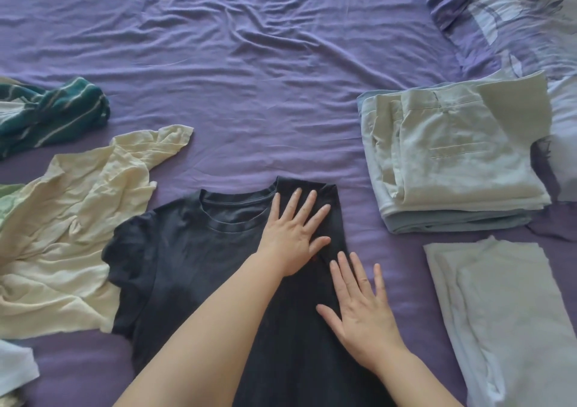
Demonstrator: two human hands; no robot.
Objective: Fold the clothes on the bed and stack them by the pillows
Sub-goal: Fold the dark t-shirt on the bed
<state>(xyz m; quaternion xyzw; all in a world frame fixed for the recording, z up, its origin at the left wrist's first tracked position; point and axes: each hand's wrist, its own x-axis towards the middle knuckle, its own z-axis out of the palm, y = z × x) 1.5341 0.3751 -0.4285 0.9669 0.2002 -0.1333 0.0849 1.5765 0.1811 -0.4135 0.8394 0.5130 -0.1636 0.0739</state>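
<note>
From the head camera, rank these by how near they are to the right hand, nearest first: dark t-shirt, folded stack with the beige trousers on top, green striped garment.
1. dark t-shirt, under the right hand.
2. folded stack, ahead to the right.
3. green striped garment, far left.

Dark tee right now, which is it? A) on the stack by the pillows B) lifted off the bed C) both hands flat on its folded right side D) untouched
C: left hand and right hand lie flat, fingers straight, on the dark t-shirt, its right side folded in.
</note>
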